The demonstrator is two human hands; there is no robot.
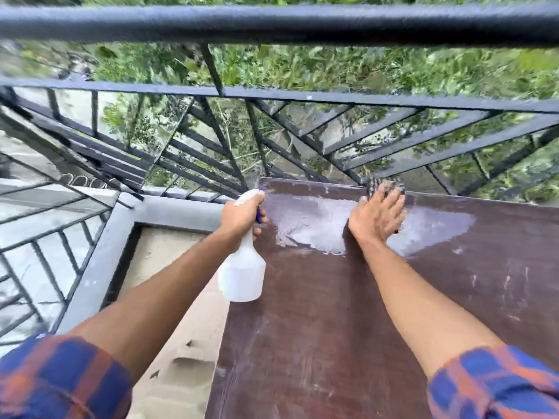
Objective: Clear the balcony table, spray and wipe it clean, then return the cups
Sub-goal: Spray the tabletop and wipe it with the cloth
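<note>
The dark brown balcony table (332, 313) fills the lower right of the head view. Its far part is wet and shiny. My left hand (242, 216) grips the neck and trigger of a white spray bottle (242, 273), held over the table's left edge. My right hand (378, 216) lies flat, fingers spread, pressing a black-and-white checked cloth (385, 184) onto the table near its far edge. No cups are in view.
A black metal railing (272, 95) with slanted bars runs right behind the table's far edge and along the left. A grey ledge (99, 261) borders the beige balcony floor (169, 343) left of the table. Greenery lies beyond.
</note>
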